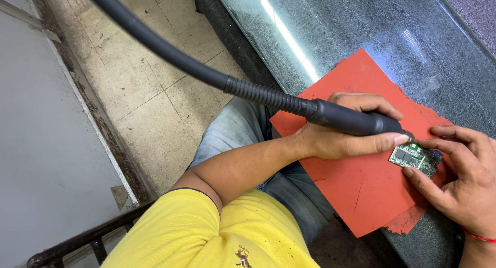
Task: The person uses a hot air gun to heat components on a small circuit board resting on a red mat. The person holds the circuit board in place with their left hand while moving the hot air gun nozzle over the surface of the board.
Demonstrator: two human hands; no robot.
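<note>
On the red mat atop the bench: left hand grip wrapped round the black handpiece, nozzle at the green circuit board. Right hand pinches the board's edges. Rework step likely underway; next needs steady tip aim.

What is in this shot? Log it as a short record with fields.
left hand: grips the black handpiece of a rotary tool, tip down at the board
right hand: fingertips pinch the small green circuit board at its edges
surface: board lies on a torn red mat on a dark stone counter
hose: black flexible shaft runs up and left from the handpiece
</note>
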